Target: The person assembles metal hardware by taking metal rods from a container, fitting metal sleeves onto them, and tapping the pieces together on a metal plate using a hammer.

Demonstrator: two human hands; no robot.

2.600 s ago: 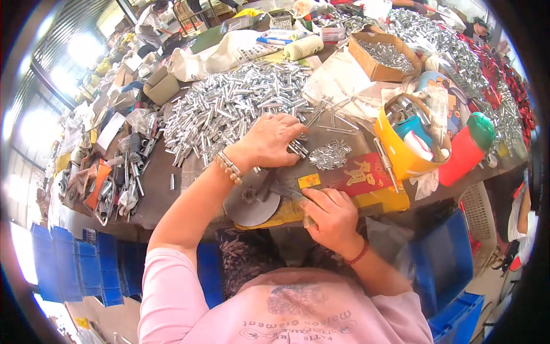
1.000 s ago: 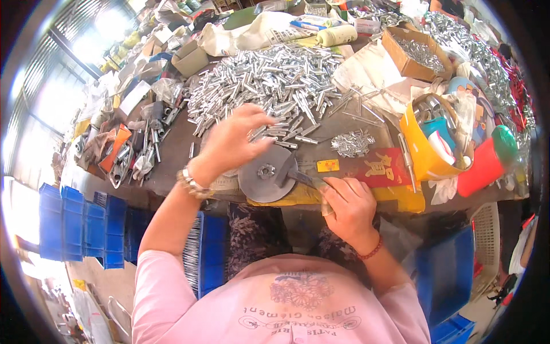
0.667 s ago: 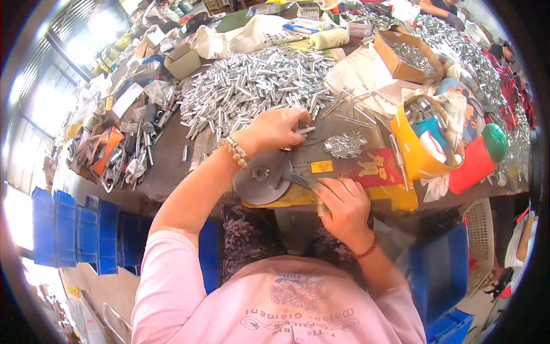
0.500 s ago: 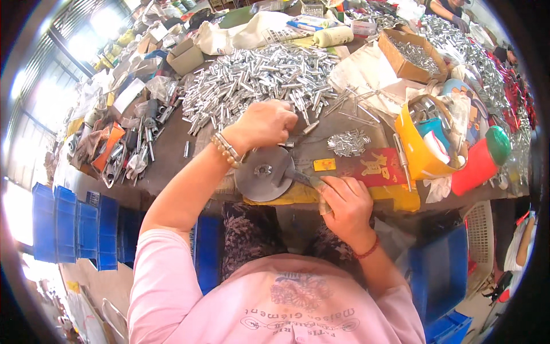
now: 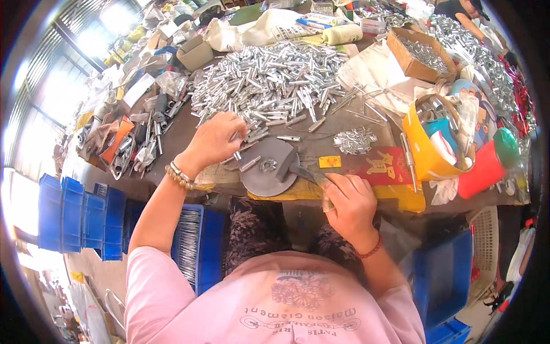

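Note:
My right hand [image 5: 350,200] is wrapped round the handle of a hammer [image 5: 306,174]. The hammer's dark head rests on a round grey metal plate [image 5: 260,186] at the near edge of the table. A short metal tube [image 5: 250,164] lies on the plate, beside a small ring-shaped piece at its centre. My left hand [image 5: 216,139] is over the near left edge of a large pile of shiny metal tubes [image 5: 263,77]. Its fingers are curled, and what they hold, if anything, is hidden. Several loose tubes lie around that hand.
A small heap of short metal pins [image 5: 354,141] lies right of the plate, near a red paper sheet [image 5: 381,166]. Further right stand a yellow container [image 5: 424,149] and a red cylinder [image 5: 481,176]. Blue bins [image 5: 197,246] stand below the table. Another person [image 5: 455,11] is at the far right.
My left hand has moved left from above the plate to the pile's near edge. A tube now shows on the plate. My right hand still grips the hammer.

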